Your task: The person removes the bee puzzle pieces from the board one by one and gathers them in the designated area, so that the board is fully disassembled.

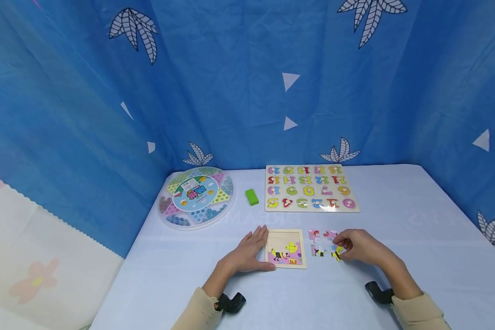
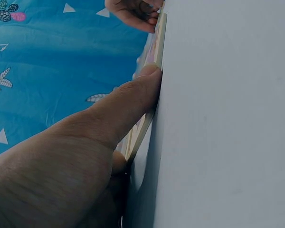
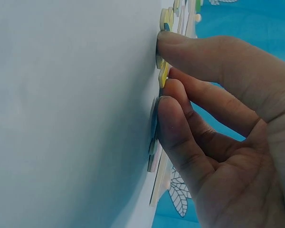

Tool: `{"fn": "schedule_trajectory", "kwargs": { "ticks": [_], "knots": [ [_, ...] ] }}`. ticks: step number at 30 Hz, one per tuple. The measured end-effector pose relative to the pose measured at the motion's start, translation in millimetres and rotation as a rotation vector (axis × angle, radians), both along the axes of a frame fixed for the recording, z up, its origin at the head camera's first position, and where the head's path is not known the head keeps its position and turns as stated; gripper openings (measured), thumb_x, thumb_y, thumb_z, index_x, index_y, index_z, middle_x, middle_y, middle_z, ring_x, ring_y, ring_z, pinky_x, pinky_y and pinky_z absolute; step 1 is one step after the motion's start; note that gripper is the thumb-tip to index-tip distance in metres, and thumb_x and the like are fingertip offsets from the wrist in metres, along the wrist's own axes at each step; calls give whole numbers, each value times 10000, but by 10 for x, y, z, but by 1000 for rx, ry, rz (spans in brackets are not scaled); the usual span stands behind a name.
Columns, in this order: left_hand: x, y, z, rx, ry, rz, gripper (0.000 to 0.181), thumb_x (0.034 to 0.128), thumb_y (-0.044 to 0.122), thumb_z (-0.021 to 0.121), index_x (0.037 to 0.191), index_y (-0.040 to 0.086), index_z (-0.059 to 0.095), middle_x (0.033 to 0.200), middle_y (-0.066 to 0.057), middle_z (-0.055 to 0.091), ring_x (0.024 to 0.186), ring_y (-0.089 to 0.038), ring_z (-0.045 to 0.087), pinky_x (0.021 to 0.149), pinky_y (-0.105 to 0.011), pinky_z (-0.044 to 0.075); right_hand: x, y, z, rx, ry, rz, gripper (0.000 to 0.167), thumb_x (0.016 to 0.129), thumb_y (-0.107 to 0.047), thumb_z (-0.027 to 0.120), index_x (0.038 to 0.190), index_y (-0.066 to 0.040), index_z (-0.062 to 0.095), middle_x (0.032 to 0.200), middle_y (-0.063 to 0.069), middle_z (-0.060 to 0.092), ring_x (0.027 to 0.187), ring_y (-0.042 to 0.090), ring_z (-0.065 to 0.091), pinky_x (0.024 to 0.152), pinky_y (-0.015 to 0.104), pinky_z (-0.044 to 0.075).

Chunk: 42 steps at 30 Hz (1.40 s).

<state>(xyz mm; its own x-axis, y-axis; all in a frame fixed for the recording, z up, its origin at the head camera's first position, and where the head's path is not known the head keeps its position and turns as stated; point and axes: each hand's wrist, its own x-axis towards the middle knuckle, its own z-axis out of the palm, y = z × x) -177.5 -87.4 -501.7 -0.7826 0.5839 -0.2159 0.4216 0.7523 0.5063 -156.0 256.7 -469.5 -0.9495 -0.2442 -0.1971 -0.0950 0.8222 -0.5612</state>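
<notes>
A square wooden puzzle tray [image 1: 286,267] lies on the table with pink, yellow and black pieces [image 1: 288,257] in its lower part. My left hand [image 1: 249,254] rests along its left side, fingers extended to the upper corner and thumb against the near edge. To the right of the tray lie several loose puzzle pieces [image 1: 318,250]. Over this group, my right hand [image 1: 360,247] pinches a yellow and blue puzzle piece [image 1: 335,251] between thumb and fingers. In the right wrist view, the thumb [image 3: 180,47] touches the edge of a yellow piece [image 3: 163,76]; the fingers partly hide it.
Behind the tray lies a wooden number board [image 1: 313,211]. A round, clear-covered game box [image 1: 195,197] sits at the back left, with a green block [image 1: 252,197] beside it. Blue curtain [image 1: 247,82] hangs behind the white table [image 1: 305,302].
</notes>
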Motion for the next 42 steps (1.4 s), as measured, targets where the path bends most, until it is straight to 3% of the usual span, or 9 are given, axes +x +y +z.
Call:
{"fn": "schedule_trajectory", "kwargs": {
  "ticks": [24,31,42],
  "knots": [
    [-8,-9,1,-6,-8,8,1064,809,614,675,1572,113,128,1661,-3,71,1541,-166,32,1257,-433,79,-43,-22,21,-9,4,11,373,695,-131,861,1035,-67,723,841,-20,617,776,140,517,635,195,494],
    [-11,-18,45,-7,11,-10,1046,817,574,691,1567,92,143,1659,-22,81,1539,-177,40,1255,-428,88,-94,-148,42,-28,45,26,395,686,-158,874,1036,-64,719,846,-20,633,761,130,529,634,196,499],
    [4,-3,41,-13,-5,-8,1052,817,588,682,1567,89,140,1659,-16,77,1540,-172,38,1256,-429,88,-125,-414,75,-36,30,36,418,683,-167,878,1051,-54,717,847,-6,611,776,146,507,639,222,482]
  ]
}}
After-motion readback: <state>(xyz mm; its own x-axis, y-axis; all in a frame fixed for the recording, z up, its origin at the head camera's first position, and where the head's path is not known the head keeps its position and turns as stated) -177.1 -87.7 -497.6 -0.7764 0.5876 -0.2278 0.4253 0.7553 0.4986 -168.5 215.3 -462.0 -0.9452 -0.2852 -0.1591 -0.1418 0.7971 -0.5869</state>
